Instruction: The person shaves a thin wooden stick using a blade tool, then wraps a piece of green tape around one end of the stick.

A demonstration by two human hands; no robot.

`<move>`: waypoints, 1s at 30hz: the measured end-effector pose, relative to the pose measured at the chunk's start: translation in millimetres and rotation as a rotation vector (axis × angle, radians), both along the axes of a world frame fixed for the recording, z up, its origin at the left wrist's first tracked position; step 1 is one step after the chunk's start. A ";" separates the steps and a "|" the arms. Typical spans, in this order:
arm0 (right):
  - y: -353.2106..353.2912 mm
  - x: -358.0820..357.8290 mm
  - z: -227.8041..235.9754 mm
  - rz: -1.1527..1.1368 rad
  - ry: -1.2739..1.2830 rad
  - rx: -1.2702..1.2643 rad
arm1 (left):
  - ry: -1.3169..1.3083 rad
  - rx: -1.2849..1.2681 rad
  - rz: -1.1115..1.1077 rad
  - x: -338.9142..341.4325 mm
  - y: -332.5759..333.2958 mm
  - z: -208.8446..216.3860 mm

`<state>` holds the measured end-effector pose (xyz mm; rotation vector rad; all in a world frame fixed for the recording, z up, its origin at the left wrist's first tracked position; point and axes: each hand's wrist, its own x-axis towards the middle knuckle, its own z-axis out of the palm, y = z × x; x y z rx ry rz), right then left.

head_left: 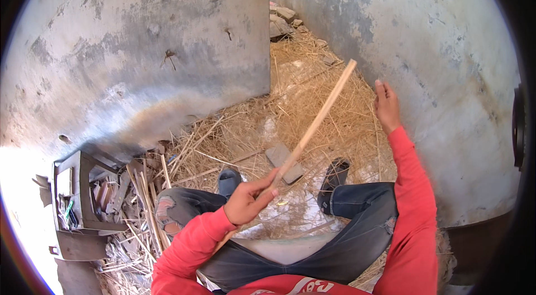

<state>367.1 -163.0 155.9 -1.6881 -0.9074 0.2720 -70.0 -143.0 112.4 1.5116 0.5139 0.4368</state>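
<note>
A long pale wooden stick (316,122) slants across the middle, its far end raised toward the right-hand wall. My left hand (249,199) is closed around its lower part, and the near end passes under my forearm to my lap. Off to the right, apart from the stick, my right hand (387,106) is held up close to the wall. Its fingers are drawn together; whether something small is between them is hidden.
Straw and shavings (312,94) cover the floor between two worn grey walls (139,32). A flat brick (283,163) lies between my feet. At left stand a dark open-framed box (84,194) and a pile of thin wood strips (146,197). Broken stones (283,22) sit at the far gap.
</note>
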 end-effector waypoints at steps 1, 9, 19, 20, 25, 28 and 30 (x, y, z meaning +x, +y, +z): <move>-3.2 -13.9 0.6 0.046 0.024 -0.004 | 0.018 -0.034 0.023 2.2 3.3 0.5; -0.1 -108.0 19.5 0.377 -0.062 -0.051 | -0.038 -0.093 0.084 15.9 7.9 19.1; -0.9 -128.5 23.4 0.437 -0.072 -0.260 | 0.002 0.165 0.103 28.5 7.4 6.8; -1.1 -128.5 22.6 0.427 -0.082 -0.227 | 0.015 0.193 0.106 28.5 7.7 5.9; -0.5 -129.5 22.5 0.349 -0.053 -0.098 | 0.143 0.220 0.106 24.6 9.3 9.2; 1.4 -117.9 17.4 0.313 -0.029 -0.060 | 0.086 0.236 0.126 25.3 10.2 8.1; 1.9 -116.2 15.0 0.337 -0.057 -0.060 | 0.065 0.197 0.135 24.4 11.2 8.6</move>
